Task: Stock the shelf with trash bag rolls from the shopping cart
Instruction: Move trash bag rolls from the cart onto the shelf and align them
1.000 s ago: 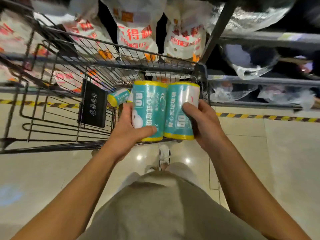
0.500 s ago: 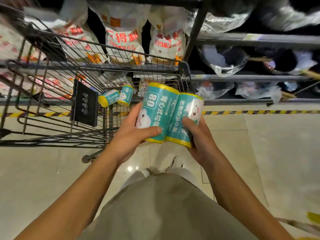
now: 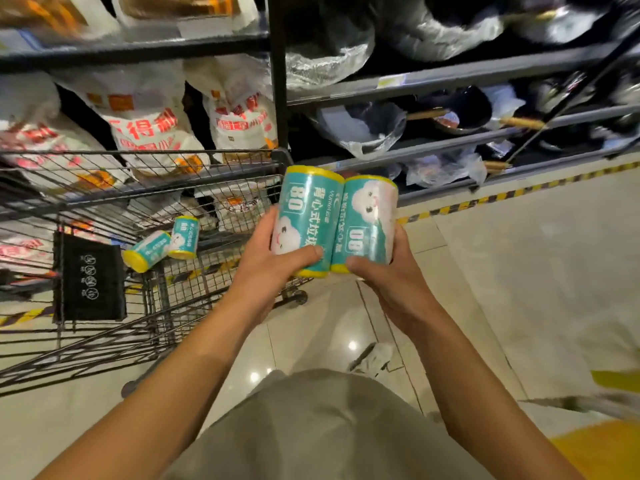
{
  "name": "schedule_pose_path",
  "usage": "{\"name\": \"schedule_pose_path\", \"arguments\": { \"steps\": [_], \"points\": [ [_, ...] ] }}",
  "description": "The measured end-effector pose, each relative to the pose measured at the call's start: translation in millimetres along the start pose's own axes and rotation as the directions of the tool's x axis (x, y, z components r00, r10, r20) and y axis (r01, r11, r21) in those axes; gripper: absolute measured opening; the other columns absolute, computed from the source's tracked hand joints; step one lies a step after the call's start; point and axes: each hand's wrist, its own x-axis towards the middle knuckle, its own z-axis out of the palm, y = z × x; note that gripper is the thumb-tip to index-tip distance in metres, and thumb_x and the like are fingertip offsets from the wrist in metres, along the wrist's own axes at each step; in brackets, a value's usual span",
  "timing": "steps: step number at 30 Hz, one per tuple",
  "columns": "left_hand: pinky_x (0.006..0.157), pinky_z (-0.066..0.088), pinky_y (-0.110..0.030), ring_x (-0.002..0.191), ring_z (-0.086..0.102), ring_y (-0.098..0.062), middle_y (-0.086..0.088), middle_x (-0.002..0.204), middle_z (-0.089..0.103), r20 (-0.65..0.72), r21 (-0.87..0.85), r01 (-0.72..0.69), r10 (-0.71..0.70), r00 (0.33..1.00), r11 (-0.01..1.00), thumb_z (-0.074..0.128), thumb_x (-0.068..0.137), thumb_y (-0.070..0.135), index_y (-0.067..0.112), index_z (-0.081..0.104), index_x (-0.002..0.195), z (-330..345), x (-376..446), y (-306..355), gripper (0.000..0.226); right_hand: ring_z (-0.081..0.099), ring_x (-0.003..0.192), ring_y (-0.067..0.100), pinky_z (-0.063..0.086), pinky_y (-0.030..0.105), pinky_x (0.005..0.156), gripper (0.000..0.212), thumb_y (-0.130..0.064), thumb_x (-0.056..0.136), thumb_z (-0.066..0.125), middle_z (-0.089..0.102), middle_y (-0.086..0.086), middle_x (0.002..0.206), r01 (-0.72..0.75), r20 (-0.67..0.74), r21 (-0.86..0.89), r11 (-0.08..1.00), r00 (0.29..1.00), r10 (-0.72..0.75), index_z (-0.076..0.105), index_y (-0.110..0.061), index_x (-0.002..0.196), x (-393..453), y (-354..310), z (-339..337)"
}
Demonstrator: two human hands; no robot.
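Left hand [image 3: 268, 263] grips teal trash bag roll [image 3: 306, 220], yellow end caps, white cloud face, label "80" plus Chinese characters. Right hand [image 3: 391, 275] grips second roll [image 3: 367, 223], print upside down, "80" inverted. Fingers and thumbs curled round both rolls. Rolls upright, side by side, touching, held above cart's [image 3: 166, 174] right edge, near dark shelf [image 3: 450, 77]. Two more teal rolls [image 3: 162, 242] lie in cart basket. White sacks [image 3: 145, 129] with red Chinese print behind cart.
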Motion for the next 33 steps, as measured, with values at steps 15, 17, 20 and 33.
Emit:
{"name": "schedule_pose_path", "arguments": {
  "steps": [15, 17, 20, 33],
  "points": [
    [0.078, 0.059, -0.037, 0.107, 0.068, -0.016, 0.01, 0.119, 0.069, -0.029, 0.093, -0.113, 0.116, 0.993, 0.989, 0.085, 0.05, 0.029, 0.042, 0.057, 0.125, 199, 114, 16, 0.082, 0.066, 0.104, 0.014, 0.061, 0.036, 0.079, 0.063, -0.022, 0.064, 0.078, 0.061, -0.012, 0.118, 0.351, -0.249, -0.452, 0.82, 0.833, -0.494, 0.059, -0.045, 0.119, 71, -152, -242],
    [0.075, 0.058, -0.03, 0.107, 0.068, -0.014, 0.01, 0.119, 0.07, -0.013, 0.078, -0.146, 0.147, 0.989, 0.986, 0.086, 0.05, 0.025, 0.041, 0.057, 0.125, 221, 123, 21, 0.082, 0.066, 0.106, 0.015, 0.061, 0.04, 0.08, 0.066, -0.018, 0.067, 0.075, 0.059, -0.007, 0.121, 0.433, -0.304, -0.299, 0.85, 0.801, -0.515, 0.058, -0.034, 0.128, 81, -162, -257],
    [0.075, 0.056, -0.024, 0.107, 0.068, -0.014, 0.008, 0.12, 0.07, 0.019, 0.078, -0.197, 0.197, 0.98, 0.977, 0.085, 0.052, 0.024, 0.039, 0.056, 0.127, 248, 137, 30, 0.083, 0.066, 0.105, 0.019, 0.058, 0.039, 0.083, 0.076, -0.03, 0.063, 0.077, 0.059, 0.008, 0.127, 0.476, -0.426, -0.067, 0.877, 0.781, -0.456, 0.053, -0.022, 0.135, 103, -176, -269],
    [0.081, 0.056, -0.026, 0.111, 0.066, -0.012, 0.01, 0.121, 0.068, 0.021, 0.041, -0.286, 0.286, 0.958, 0.957, 0.073, 0.072, 0.01, 0.036, 0.046, 0.132, 278, 226, 54, 0.071, 0.072, 0.097, 0.013, 0.057, 0.041, 0.085, 0.061, -0.059, 0.072, 0.073, 0.073, -0.009, 0.104, 0.189, -0.092, -0.263, 0.946, 0.971, -0.22, 0.046, -0.044, 0.126, 211, -206, -252]
  ]
}}
